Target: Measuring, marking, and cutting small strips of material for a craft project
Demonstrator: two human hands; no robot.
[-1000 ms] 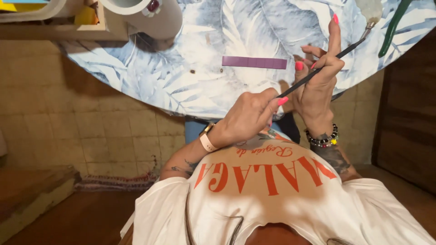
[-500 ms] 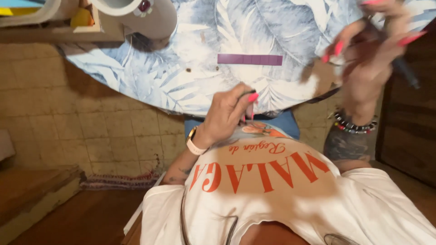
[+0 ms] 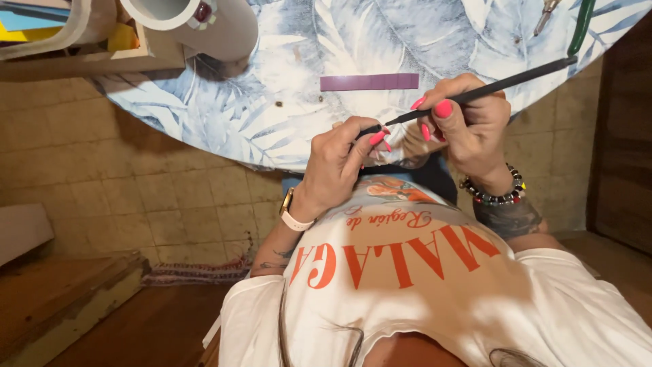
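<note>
**A:** What is counted in the head view?

**B:** Two hands are seen, both the wearer's own. One thin dark brush [image 3: 485, 88] is held between them. One round table [image 3: 204, 115] with a blue and white leaf-patterned cover is seen above the hands. On it, one purple strip [image 3: 369, 81] is laid flat, one white mug [image 3: 204, 24] is stood near the upper left edge, and one pair of pliers [image 3: 545, 15] and one green tool handle [image 3: 581, 27] are partly seen at the upper right. One beaded bracelet [image 3: 494, 195] is worn on the right wrist, and one watch with a pale band [image 3: 293, 214] on the left.

**A:** How are the fingers placed?

**B:** The fingers of the left hand [image 3: 336, 163] are curled close together, and the near tip of the brush is pinched between thumb and fingertips. The right hand [image 3: 468, 126] is closed loosely round the brush's shaft a little further along; its pink-nailed fingers are bent, not spread.

**A:** Where is the brush?

**B:** It is held in the air just over the near edge of the table, above the wearer's lap. It is slanted, with the far end raised toward the upper right, near the green handle. Whether the tip carries bristles cannot be told, as it is hidden by the left fingers.
</note>
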